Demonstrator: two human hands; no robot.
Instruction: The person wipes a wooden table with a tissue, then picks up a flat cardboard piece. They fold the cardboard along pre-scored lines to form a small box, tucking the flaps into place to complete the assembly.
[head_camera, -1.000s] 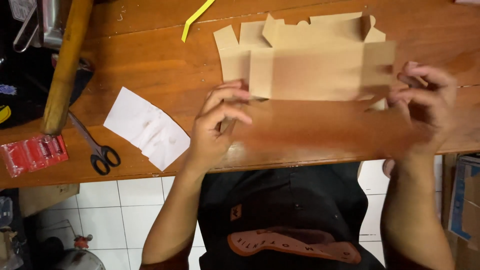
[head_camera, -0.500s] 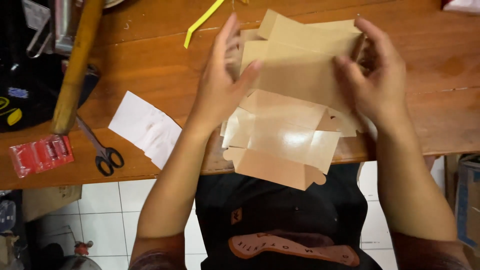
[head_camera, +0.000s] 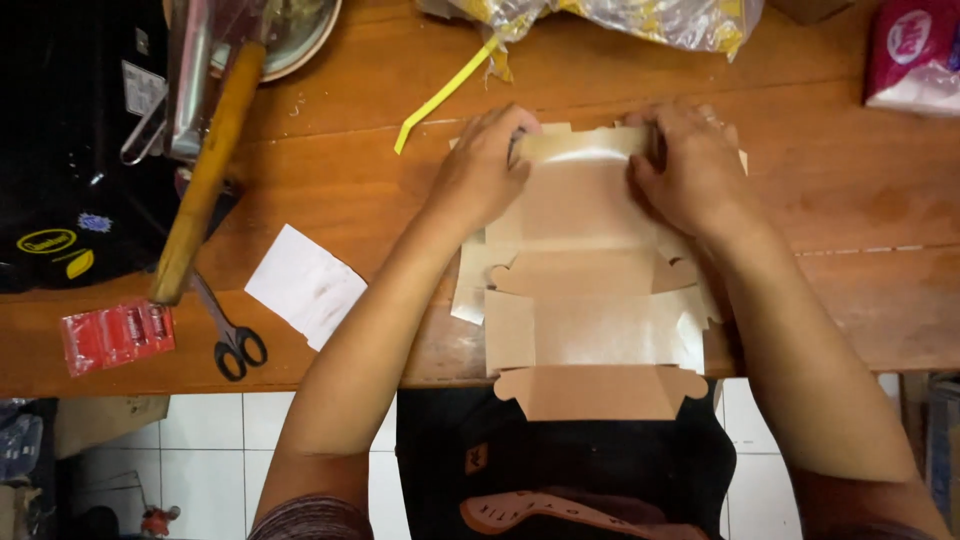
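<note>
the far edge of the flat brown cardboard box blank (head_camera: 585, 290) is hidden under both hands, so how its top flap is folded cannot be made out. the left hand (head_camera: 485, 165) presses down on the upper left corner with fingers curled over the edge; the right hand (head_camera: 690, 165) does the same on the upper right, fingers bent onto the cardboard. the blank lies in the middle of the wooden counter (head_camera: 850, 200), its near flap hanging past the counter's front edge over the person's dark apron. at the top of the view a crinkled plastic bag (head_camera: 610, 20) and a pink packet (head_camera: 915, 55) are cut off by the frame. a yellow strip (head_camera: 440, 95) lies left of the hands. farther left are a white paper sheet (head_camera: 305, 285), black scissors (head_camera: 230, 335), a red packet (head_camera: 115, 335) and a long wooden handle (head_camera: 205, 175). white floor tiles show below the counter.
</note>
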